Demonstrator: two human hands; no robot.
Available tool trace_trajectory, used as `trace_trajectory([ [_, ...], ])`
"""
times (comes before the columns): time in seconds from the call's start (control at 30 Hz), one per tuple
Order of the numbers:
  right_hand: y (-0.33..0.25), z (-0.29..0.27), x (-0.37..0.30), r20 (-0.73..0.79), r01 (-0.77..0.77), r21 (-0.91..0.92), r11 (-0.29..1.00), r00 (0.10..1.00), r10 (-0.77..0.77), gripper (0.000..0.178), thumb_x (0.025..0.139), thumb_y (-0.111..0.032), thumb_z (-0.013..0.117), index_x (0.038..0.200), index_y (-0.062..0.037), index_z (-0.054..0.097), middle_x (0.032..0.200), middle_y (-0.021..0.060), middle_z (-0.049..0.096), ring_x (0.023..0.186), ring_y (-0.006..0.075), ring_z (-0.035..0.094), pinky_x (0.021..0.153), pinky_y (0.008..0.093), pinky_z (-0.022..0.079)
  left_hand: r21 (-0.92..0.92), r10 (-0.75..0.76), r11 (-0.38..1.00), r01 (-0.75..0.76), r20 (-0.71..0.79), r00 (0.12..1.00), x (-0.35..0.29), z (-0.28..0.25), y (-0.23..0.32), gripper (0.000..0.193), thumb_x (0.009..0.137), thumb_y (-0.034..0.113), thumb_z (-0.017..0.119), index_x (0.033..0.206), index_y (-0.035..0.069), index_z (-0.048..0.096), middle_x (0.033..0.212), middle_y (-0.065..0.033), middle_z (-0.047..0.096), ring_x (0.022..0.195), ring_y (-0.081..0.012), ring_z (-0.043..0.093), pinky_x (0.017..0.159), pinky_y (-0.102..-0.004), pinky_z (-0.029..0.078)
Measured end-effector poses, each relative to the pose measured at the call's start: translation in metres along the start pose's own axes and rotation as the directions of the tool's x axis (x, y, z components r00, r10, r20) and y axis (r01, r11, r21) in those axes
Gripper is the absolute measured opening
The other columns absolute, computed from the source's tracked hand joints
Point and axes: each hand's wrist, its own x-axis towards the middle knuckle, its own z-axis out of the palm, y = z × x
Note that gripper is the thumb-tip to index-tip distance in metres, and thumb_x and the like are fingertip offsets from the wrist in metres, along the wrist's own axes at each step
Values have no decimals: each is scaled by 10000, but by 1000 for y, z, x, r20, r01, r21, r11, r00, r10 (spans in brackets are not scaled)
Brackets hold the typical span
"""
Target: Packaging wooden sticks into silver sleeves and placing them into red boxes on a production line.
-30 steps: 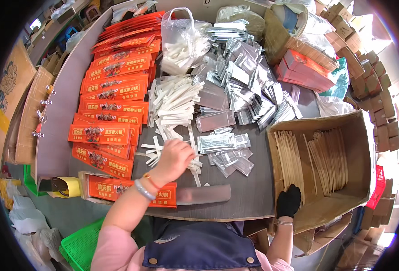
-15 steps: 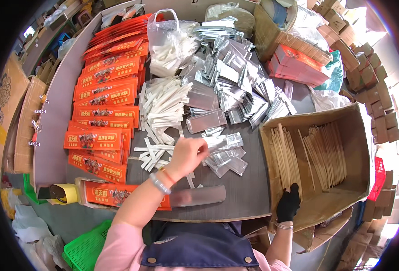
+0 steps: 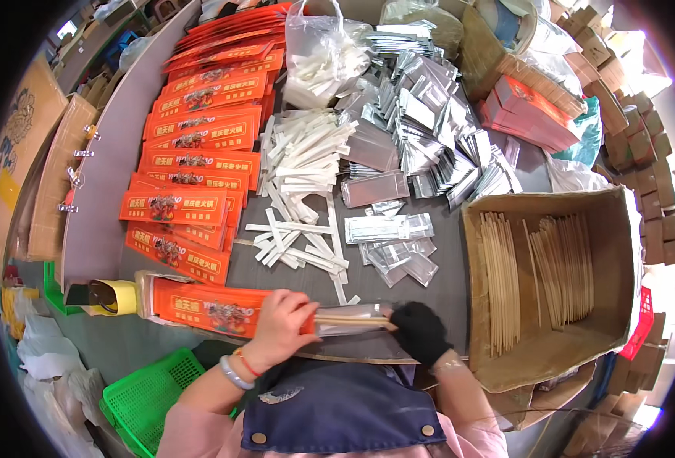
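A red printed chopstick sleeve [image 3: 208, 308] lies on a stack in a shallow cardboard holder at the table's front edge. My bare left hand [image 3: 282, 327] is closed at the sleeve's right end, fingers curled over it. My right hand [image 3: 421, 333], in a black glove, grips the right end of wooden chopsticks [image 3: 356, 323]. They lie level over a clear plastic flap [image 3: 345, 311], their left ends at my left fingers. How far they reach into the sleeve is hidden. Beyond my hands lie white paper strips [image 3: 299, 243] and small silvery packets [image 3: 389, 227].
At right, a cardboard box [image 3: 559, 347] holds many wooden chopsticks. Red sleeves [image 3: 192, 164] overlap in rows at left. A heap of silver packets [image 3: 429, 114] and a clear bag [image 3: 326, 57] of white strips fill the back. A green basket [image 3: 150, 397] stands below the table.
My right hand has come left from the box, bringing chopsticks to the sleeve. My left hand has moved down from the silvery packets onto the sleeve's end. The view has shifted slightly.
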Motion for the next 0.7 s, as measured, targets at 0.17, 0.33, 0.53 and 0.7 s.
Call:
trace_trajectory([
  [0.17, 15, 9, 2, -141, -171, -91, 981, 977, 157, 138, 797, -128, 718, 916, -60, 704, 814, 140, 650, 816, 328, 631, 716, 407, 509, 19, 0, 1000, 0, -24, 1000, 12, 2, 8, 656, 572, 263, 865, 1151, 53, 639, 1130, -70, 578, 1063, -296, 498, 920, -431, 415],
  [0.33, -42, 73, 30, -113, -121, 432, 894, 976, 187, 345, 795, -91, 731, 1112, -44, 603, 1040, 139, 613, 886, 272, 619, 759, 354, 510, -12, 63, 998, -63, -25, 998, 24, 20, 10, 626, 615, 218, 834, 1175, 43, 615, 1131, -81, 571, 1040, -298, 513, 891, -424, 425],
  [0.53, -45, 23, 35, -100, 18, -252, 968, 994, -45, 733, 560, -410, 876, 1165, -102, 600, 1084, 66, 603, 965, 259, 570, 921, 421, 348, 78, 206, 967, -242, 318, 925, 33, -4, 10, 278, 677, 152, 728, 944, 145, 648, 990, -75, 548, 983, -295, 522, 803, -400, 437],
  [0.7, -27, -22, 16, -184, -151, -125, 981, 975, 126, 635, 599, -390, 841, 1113, -107, 598, 989, 62, 614, 955, 264, 573, 888, 456, 355, -16, 236, 971, -238, 219, 947, 67, -91, -39, 226, 666, 105, 721, 882, 101, 652, 1071, -109, 557, 1046, -337, 518, 869, -452, 448],
])
